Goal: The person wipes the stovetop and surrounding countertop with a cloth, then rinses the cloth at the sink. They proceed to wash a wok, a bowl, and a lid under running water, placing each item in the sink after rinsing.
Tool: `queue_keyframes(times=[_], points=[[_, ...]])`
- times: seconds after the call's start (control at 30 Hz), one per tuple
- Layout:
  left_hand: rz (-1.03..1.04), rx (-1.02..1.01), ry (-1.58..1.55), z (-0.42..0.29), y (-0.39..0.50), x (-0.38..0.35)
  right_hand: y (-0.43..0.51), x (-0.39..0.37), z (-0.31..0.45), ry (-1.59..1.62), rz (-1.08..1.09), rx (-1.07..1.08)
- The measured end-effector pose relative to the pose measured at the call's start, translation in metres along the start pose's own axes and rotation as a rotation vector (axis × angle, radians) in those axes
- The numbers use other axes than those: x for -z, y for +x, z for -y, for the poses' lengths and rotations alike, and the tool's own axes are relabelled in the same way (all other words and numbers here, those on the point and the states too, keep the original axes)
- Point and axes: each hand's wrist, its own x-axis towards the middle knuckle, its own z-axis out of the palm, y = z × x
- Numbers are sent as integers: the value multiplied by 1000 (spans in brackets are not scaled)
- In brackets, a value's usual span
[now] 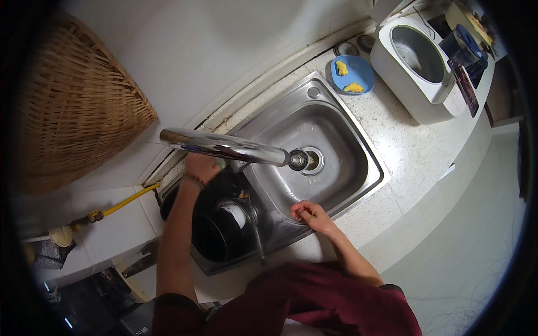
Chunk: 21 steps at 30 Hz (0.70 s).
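My left hand [204, 167] reaches to the back of the left basin, beside the chrome faucet [227, 148]. A bit of green shows at its fingers, but the faucet hides part of them and I cannot tell what they grip. Below that wrist, dark pots [210, 235] and a bowl with a white inside [233, 213] are stacked in the left basin. My right hand [312, 215] hovers at the near edge of the stainless steel sink basin [336, 185]. Its fingers are loosely bent, a little apart, with nothing seen in them. The faucet's spout end covers part of the drain [321, 161].
A blue plate [353, 75] holding two yellow pieces stands behind the sink. To its right is a white appliance with a round pot [414, 54], lid raised. A woven basket [84, 109] is at the left wall, above a yellow hose [130, 200].
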Motion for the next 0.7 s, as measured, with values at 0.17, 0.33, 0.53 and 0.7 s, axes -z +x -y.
queue_keyframes(times=[0.17,0.33,0.53,0.7], points=[[-112,86,-204,-101,-59,21,-7,-8,18,115,97,-75],[-305,145,-404,-158,-70,17,12,-50,23,122,175,19],[-213,9,-475,-192,-75,23,25,-66,18,677,-24,-74],[-139,-160,-920,-223,-72,29,10,-2,41,541,-386,-118]])
